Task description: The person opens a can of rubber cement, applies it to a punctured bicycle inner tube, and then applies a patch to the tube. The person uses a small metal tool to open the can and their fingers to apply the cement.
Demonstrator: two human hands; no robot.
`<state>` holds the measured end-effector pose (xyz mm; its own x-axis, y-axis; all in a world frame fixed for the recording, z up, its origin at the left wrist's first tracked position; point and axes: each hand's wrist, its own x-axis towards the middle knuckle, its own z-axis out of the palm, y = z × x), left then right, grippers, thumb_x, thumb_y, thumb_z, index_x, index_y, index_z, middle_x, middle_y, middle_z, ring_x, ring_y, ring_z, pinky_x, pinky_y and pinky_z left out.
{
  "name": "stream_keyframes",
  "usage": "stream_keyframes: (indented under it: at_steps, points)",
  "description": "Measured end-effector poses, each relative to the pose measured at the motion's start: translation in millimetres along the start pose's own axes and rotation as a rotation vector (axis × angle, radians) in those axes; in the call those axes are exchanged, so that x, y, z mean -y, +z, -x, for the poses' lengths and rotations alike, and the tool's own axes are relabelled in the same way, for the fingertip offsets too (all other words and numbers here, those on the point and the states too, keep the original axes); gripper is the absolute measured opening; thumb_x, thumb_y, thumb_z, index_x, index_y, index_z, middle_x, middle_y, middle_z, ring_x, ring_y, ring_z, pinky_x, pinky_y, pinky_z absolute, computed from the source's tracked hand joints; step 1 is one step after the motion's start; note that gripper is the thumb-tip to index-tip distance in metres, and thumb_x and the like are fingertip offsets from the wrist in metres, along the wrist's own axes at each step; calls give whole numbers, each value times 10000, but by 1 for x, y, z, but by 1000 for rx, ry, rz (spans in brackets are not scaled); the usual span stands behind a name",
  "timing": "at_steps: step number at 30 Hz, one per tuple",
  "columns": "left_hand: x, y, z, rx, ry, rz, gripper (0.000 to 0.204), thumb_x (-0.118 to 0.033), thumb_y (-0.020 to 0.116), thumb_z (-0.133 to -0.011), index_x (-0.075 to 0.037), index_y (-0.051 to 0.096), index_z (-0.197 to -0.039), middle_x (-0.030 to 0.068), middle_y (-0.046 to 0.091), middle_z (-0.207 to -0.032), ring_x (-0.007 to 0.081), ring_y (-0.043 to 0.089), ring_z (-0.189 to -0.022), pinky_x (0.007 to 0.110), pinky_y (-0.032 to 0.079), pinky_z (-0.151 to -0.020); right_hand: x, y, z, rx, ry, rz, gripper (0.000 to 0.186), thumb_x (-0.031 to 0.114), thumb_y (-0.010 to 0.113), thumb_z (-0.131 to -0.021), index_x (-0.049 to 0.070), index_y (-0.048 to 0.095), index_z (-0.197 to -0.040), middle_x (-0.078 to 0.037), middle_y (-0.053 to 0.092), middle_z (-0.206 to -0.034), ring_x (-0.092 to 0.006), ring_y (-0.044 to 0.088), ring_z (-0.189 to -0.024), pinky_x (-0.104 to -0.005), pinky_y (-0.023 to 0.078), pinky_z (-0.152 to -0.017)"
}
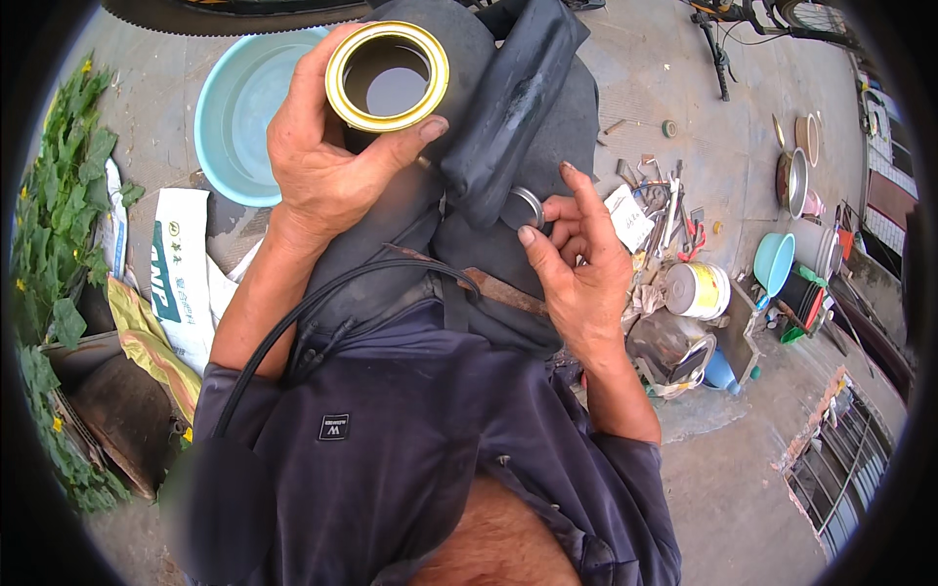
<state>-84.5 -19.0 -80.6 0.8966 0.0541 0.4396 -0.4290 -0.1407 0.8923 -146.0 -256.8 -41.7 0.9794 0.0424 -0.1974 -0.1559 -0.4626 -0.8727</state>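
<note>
Tin can [386,122] up high in left hand [327,171], thumb and fingers round side. Top open, dark wet-looking stuff [393,90] inside. Right hand [586,256], apart from left, pinches small round lid [524,208] near black rubber tube [518,107]. Can seems light, stiff, maybe slippery; best held round side, level.

"What sort of place is this?"

"An outdoor yard, apparently used for bicycle repair: a black rubber tube [518,107], a knobbly tyre [215,26] along the top edge, a bicycle handlebar [722,76] at upper right."

"Anything else?"

"Loose hand tools [672,210] scattered on concrete ground [703,488], a pale blue basin [205,112], and leafy, yellow-flowered plants [59,210] at far left."
</note>
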Motion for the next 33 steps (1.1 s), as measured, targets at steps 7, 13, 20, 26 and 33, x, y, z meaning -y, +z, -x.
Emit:
stream_keyframes:
  at_steps: [7,13,20,26,33]
  points:
    - [-3,0,-1,7,-5,-12,708,79,781,-751,64,430,-1365,245,611,-1279,322,594,-1227,381,486,-1040,8,-16,0,62,225,-627,634,-54,727,-841,-24,465,-1418,-73,672,-961,-66,568,-696,-192,457,-570]
    - [-3,1,-1,3,18,10,724,81,795,-735,66,432,-1361,238,614,-1274,306,599,-1220,378,481,-1042,34,-47,6,-104,20,-728,714,20,752,-809,-86,410,-1427,-123,685,-969,-60,528,-575,-177,398,-464]
    - [-7,2,-2,22,12,-172,746,49,832,-706,56,454,-1349,184,625,-1278,222,624,-1155,333,499,-998,79,-23,-19,-224,-430,-213,741,-130,755,-761,-71,430,-1425,-104,674,-928,-85,608,-751,-184,492,-688]
    - [-3,5,-2,-29,61,-141,704,-4,852,-687,36,524,-1308,140,658,-1224,221,644,-1115,324,505,-958,80,15,-61,-127,-892,300,602,-85,765,-796,-25,542,-1352,-81,678,-866,-105,652,-773,-228,554,-690]
    - [-3,8,-7,-88,167,-158,673,-30,831,-629,-6,553,-1242,149,650,-1133,314,662,-1010,355,537,-862,85,23,-80,-91,-1148,462,489,-108,779,-728,-27,653,-1193,-99,705,-890,-190,650,-741,-286,540,-664]
